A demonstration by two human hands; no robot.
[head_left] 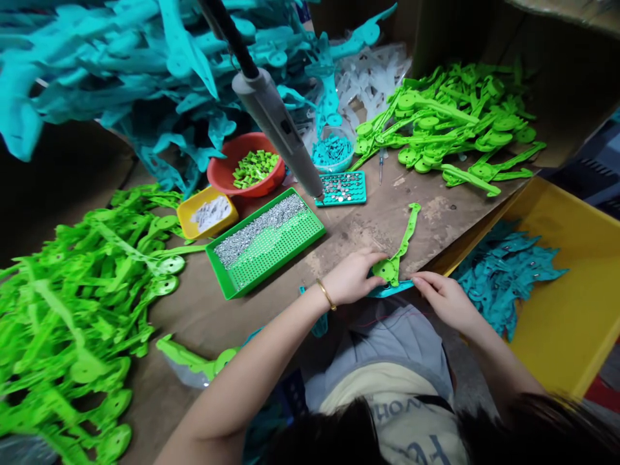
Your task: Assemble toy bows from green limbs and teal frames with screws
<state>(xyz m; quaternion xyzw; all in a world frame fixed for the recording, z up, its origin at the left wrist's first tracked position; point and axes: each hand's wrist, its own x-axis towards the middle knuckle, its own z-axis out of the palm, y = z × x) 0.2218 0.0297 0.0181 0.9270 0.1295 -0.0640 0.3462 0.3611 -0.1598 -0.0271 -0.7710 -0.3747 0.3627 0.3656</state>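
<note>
My left hand [356, 276], with a gold bangle on its wrist, is closed on the wide end of a long lime-green plastic part [403, 248] near the table's front edge. The part's narrow arm points away from me. Just below it, a teal plastic part [391, 289] lies along the edge, partly hidden by the green one. My right hand [438, 294] pinches the right end of this teal part between thumb and fingers. Another teal piece [320, 323] sticks out at the table edge beneath my left forearm.
Heaps of green parts [72, 310] lie left and right [450, 123]; teal parts [121, 71] pile up behind. A power screwdriver [278, 123] hangs over a green screw tray [271, 278]. A yellow bin [571, 323] holding teal parts stands right. Small bowls [217, 171] sit behind the tray.
</note>
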